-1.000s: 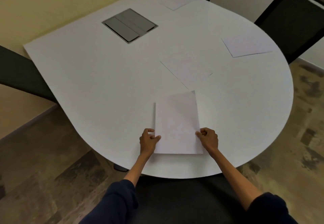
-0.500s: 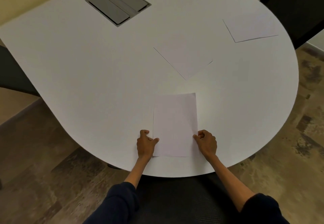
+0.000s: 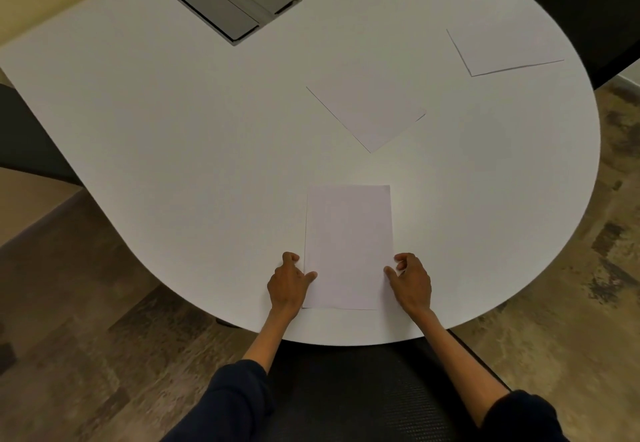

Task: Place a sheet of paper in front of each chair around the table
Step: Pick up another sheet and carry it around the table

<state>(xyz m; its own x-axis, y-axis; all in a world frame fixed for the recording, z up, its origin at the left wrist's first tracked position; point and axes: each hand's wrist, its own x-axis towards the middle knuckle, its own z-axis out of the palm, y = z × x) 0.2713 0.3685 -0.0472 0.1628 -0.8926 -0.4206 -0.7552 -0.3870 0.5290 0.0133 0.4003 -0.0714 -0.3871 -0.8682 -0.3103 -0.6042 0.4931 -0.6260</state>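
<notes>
Your view has dipped since a moment ago — the sheet of paper point(image 3: 348, 244) now lies flat on the table point(image 3: 173, 123) near its front edge, before the near chair point(image 3: 363, 393). Your left hand point(image 3: 289, 284) and right hand point(image 3: 412, 284) rest curled, thumbs on its side edges — neither gripping. Three sheets show fully; bare table lies left.

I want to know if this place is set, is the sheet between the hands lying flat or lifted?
Flat. The sheet lies fully on the table, no edge raised; the left hand and right hand touch its sides.

Dark navy sleeves point(image 3: 235, 403), pushed-up cuffs
</notes>
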